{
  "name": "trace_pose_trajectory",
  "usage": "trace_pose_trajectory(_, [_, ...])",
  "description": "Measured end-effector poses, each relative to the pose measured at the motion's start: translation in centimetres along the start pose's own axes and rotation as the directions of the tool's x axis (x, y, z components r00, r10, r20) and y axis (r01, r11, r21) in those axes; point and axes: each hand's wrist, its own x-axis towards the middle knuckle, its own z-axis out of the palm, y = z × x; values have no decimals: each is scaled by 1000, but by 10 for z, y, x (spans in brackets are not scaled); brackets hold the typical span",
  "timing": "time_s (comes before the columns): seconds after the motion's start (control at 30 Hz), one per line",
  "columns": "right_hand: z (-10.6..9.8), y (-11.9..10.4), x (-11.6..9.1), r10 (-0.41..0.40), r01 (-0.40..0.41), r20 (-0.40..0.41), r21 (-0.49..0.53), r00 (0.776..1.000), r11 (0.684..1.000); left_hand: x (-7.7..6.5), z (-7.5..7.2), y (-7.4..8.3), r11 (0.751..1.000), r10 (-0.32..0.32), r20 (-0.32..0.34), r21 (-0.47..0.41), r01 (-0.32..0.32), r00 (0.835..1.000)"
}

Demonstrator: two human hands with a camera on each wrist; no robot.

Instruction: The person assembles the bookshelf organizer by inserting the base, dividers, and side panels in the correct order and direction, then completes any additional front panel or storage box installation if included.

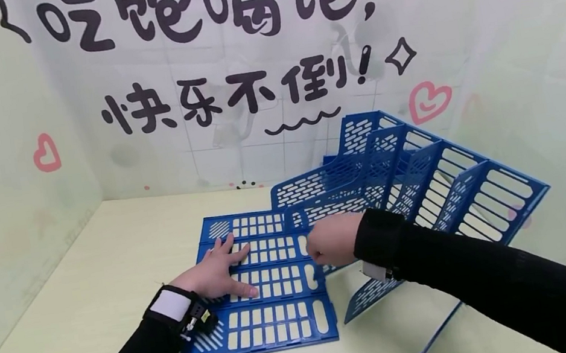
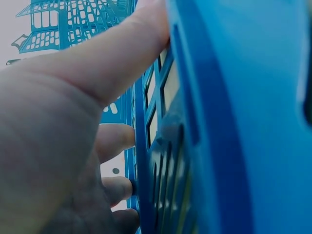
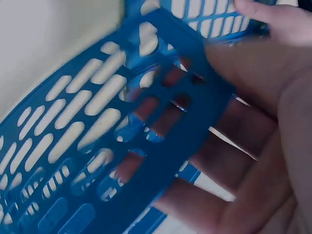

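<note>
A blue slotted plastic panel with rows of rectangular openings lies flat on the table. My left hand rests on its left part, fingers spread and thumb pointing right. In the left wrist view, the fingertips press against the panel's grid. To the right stands a tilted blue file rack with several perforated dividers. My right hand grips the front end of one divider, thumb on one face and fingers behind, partly showing through its slots. That divider's end overlaps the flat panel's right edge in the head view.
The light wooden table extends left of the panel. Behind it hangs a white printed curtain with black lettering and pink hearts. The rack's lower divider reaches forward beneath the right forearm.
</note>
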Motion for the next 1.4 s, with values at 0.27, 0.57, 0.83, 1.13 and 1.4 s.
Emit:
trace_pose_trajectory(0.27, [8,-5,17,83,-116,-159,-213,984,970,1,0,3,1000,3,8,-5,-3,1000])
trace_pose_trajectory(0.57, [13,-2,31,80,-146,-205,-331,975,932,2,-1,5,1000,2,7,-5,-2,1000])
trace_pose_trajectory(0.83, [6,0,53,78,-120,-156,-287,985,950,0,-3,1,999,-8,-1,36,8,1000])
trace_pose_trajectory(1.13, [-2,-4,68,106,-148,-172,-254,979,956,0,-4,2,998,-34,-14,49,34,999])
trace_pose_trajectory(1.4, [2,-2,43,101,-130,-193,-142,976,981,1,5,2,1000,-23,6,13,22,1000])
